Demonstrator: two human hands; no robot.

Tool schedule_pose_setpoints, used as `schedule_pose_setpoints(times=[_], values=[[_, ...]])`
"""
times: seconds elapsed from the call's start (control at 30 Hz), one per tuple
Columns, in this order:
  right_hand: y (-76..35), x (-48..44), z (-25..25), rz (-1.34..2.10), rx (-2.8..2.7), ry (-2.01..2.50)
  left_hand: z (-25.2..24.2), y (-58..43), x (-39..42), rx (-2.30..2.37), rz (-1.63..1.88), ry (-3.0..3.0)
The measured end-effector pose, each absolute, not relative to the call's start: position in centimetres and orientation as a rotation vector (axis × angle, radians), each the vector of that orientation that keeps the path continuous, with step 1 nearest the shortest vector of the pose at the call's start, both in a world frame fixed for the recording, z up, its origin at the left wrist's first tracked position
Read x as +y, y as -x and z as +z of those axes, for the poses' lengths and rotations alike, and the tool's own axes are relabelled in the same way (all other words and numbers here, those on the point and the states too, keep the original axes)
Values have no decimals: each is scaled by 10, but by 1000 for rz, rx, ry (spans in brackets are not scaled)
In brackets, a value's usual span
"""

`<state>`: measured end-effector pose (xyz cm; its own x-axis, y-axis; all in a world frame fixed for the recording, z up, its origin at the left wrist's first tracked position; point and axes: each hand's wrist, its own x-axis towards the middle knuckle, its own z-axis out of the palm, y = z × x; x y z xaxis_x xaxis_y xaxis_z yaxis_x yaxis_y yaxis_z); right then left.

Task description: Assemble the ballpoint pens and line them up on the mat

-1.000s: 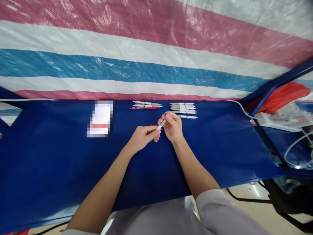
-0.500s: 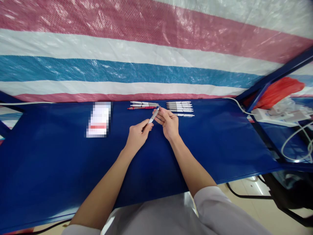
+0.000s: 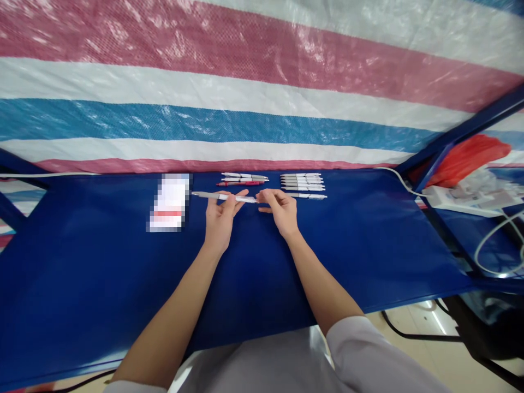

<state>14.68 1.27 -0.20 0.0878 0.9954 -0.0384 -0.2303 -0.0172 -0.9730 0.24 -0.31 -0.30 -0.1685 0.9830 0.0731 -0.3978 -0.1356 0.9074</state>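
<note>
My left hand point(image 3: 220, 218) pinches a white and grey pen point(image 3: 223, 197) that lies level, pointing left, just above the blue table point(image 3: 102, 262). Beside it, my right hand point(image 3: 280, 210) has its fingers curled loosely with the fingertips near the pen's right end; whether they touch it is unclear. Behind my hands a small group of pens point(image 3: 243, 179), one of them red, lies in a row. To its right lies a second row of several white pens point(image 3: 303, 184).
A blurred white and red card point(image 3: 169, 202) lies on the table left of my hands. A striped tarp wall point(image 3: 245, 82) stands behind the table. At the right are a white cable point(image 3: 403, 183), a power strip point(image 3: 462, 203) and a red bag point(image 3: 466, 155).
The pen has turned from steeply tilted between both hands to level and moved left and back, towards the left pen group. My right hand has loosened from it.
</note>
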Motion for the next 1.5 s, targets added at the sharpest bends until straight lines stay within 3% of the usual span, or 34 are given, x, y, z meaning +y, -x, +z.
schedule_pose_setpoints(times=[0.23, 0.8, 1.07, 1.2, 1.5], values=[[-141, 11, -10, 1159, -1194, 1079, -2, -6, -3, 846, 1611, -781], [-123, 21, 0, 1301, -528, 854, -3, -1, -2, 891, 1560, -663], [-108, 13, 9, 1248, -492, 848, -8, -10, 0, 911, 1652, -707], [-113, 22, 8, 1241, -429, 818, -2, -2, 3, 1048, 1555, -996], [-141, 35, 5, 1201, -210, 572, -5, 38, 10, 1402, 1081, -2267]])
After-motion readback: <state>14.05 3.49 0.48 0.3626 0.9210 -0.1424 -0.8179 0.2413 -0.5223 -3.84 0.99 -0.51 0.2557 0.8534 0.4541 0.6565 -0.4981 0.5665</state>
